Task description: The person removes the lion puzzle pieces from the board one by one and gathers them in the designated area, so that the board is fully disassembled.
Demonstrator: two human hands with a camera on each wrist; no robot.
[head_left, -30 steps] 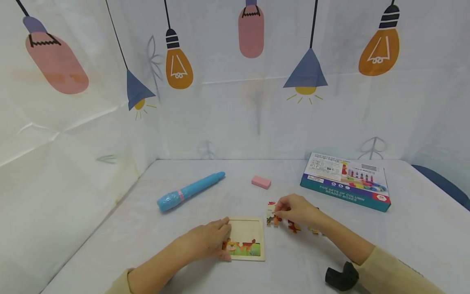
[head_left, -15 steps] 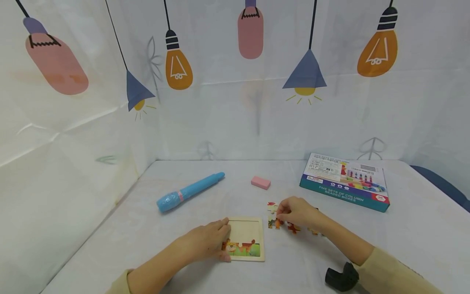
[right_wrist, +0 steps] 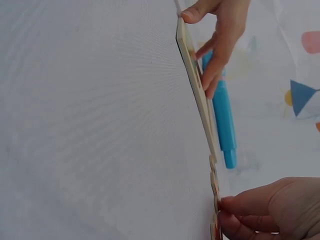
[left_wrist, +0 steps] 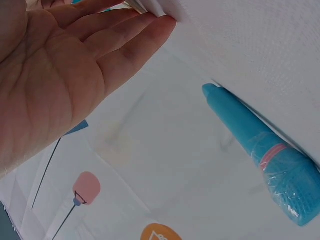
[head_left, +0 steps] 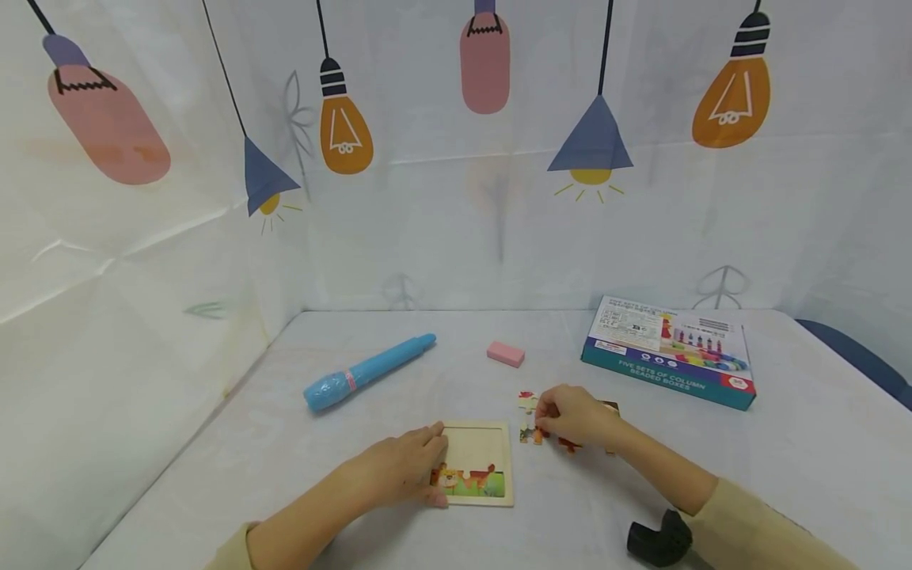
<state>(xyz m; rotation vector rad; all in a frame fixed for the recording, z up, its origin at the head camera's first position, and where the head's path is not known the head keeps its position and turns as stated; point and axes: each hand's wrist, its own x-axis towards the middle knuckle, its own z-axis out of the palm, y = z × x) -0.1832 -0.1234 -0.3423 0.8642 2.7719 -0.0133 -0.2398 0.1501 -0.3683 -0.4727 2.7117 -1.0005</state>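
Note:
A square wooden puzzle tray [head_left: 507, 451] lies on the table, its lower part filled with pieces picturing an orange animal on green. Along its left side rests my left hand [head_left: 402, 467], fingers on the frame and thumb near the lower corner; these fingers look fairly straight in the left wrist view. Right of the tray, my right hand [head_left: 577, 416] pinches a puzzle piece [right_wrist: 216, 205] low at the table with thumb and forefinger, hiding most of it. Loose puzzle pieces [head_left: 527, 401] lie around that hand, some partly covered by it.
A blue microphone-shaped tube [head_left: 370, 372] lies at the back left. Behind the pieces sits a pink block [head_left: 506, 354]. A flat box [head_left: 670, 352] of beaded toys stands at the back right. Beside the right sleeve is a black curved object [head_left: 659, 540].
My right hand has shifted slightly down and stays at the same pieces; a dark-edged piece beyond its wrist shows more. My left hand and the tray have not moved.

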